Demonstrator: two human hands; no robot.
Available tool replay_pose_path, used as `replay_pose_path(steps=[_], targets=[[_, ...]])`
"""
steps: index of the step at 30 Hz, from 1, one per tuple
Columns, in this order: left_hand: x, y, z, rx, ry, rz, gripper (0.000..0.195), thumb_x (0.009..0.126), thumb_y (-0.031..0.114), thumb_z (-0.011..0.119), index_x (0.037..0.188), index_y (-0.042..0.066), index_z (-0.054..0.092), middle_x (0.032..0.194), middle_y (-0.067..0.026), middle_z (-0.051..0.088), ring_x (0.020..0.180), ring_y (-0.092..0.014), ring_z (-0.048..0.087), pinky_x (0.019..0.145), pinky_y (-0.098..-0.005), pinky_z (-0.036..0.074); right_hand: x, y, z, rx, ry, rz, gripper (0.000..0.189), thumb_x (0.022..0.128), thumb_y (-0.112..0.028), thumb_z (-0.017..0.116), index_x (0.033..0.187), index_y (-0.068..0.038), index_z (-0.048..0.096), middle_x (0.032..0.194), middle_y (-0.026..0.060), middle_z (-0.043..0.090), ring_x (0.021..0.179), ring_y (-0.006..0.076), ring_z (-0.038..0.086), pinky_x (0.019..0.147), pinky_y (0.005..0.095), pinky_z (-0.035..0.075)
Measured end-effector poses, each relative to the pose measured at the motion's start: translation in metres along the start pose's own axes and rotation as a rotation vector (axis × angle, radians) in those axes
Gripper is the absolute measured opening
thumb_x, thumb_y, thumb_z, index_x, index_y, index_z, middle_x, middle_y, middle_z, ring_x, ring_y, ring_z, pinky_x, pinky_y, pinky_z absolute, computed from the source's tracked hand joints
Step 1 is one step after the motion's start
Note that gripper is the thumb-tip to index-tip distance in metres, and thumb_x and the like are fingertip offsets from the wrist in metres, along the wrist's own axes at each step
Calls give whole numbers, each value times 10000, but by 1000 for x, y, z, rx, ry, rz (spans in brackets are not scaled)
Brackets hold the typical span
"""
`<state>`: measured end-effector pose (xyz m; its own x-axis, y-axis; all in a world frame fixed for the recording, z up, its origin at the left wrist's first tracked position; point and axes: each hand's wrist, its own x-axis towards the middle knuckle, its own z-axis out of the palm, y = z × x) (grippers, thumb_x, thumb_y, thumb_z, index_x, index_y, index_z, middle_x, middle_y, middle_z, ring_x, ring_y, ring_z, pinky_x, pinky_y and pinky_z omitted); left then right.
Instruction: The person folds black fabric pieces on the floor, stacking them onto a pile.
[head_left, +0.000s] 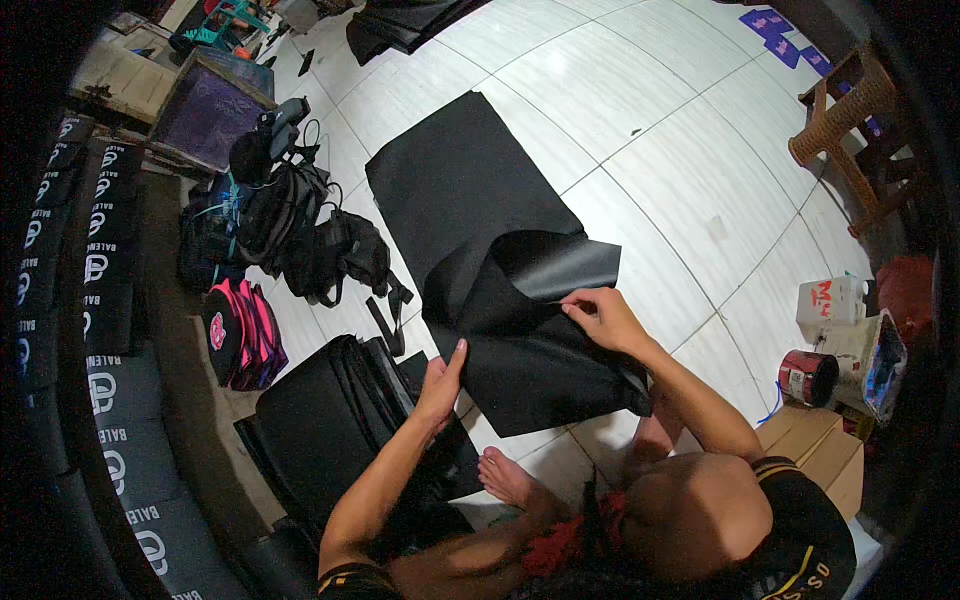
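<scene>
Large sheets of black synthetic fabric (465, 172) lie in a flat stack on the floor before me. The upper sheet is lifted and folded in its middle, and a shiny underside (551, 262) shows. My right hand (611, 319) pinches an edge of this sheet between thumb and fingertips. At the stack's left edge, my left hand (441, 386) grips the fabric, its thumb on top and its other fingers mostly hidden. A second pile of folded black fabric (315, 412) sits to the left, beside my left forearm. My bare foot (506, 476) rests near the sheets' lower edge.
Black bags and straps (300, 225) are heaped on the left, near pink-and-black pieces (244, 334). Printed dark panels (135, 450) line the far left. On the right are a wooden frame (847, 135), a white jug (829, 304), a can (806, 379) and a cardboard box (814, 446).
</scene>
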<state>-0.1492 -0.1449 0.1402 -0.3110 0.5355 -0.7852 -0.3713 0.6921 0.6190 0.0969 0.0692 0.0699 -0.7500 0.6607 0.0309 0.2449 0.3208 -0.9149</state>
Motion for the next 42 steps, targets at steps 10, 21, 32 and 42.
replay_pose_path(steps=[10,21,32,42], targets=[[-73,106,-4,11,23,431,344,1033,337,624,1174,24,593,1120,-82,686,917,-184,684,818,-336,565,-39,-109,-167,727,301,302,183,1027,-224,624,1058,-51,676,918,-11,687,821,60,617,776,241,493],[-75,218,85,-141,-347,742,254,1046,233,625,889,36,660,811,-20,696,618,-72,579,615,-239,496,-113,-194,-246,512,1035,-15,240,1020,-125,632,1222,-5,582,941,60,733,835,84,672,758,230,516],[-33,379,208,110,-468,851,523,958,269,753,1388,39,565,1069,-28,686,990,-108,627,877,-266,459,-101,-213,-385,53,767,64,312,963,-141,699,1261,-47,698,1124,42,724,981,114,681,913,272,551],[12,464,258,871,-250,1544,243,947,222,742,1115,51,780,1071,-120,764,1012,-178,697,912,-340,550,-69,-168,-482,-712,649,60,241,933,-209,757,1116,-54,783,997,41,758,844,112,676,791,271,541]])
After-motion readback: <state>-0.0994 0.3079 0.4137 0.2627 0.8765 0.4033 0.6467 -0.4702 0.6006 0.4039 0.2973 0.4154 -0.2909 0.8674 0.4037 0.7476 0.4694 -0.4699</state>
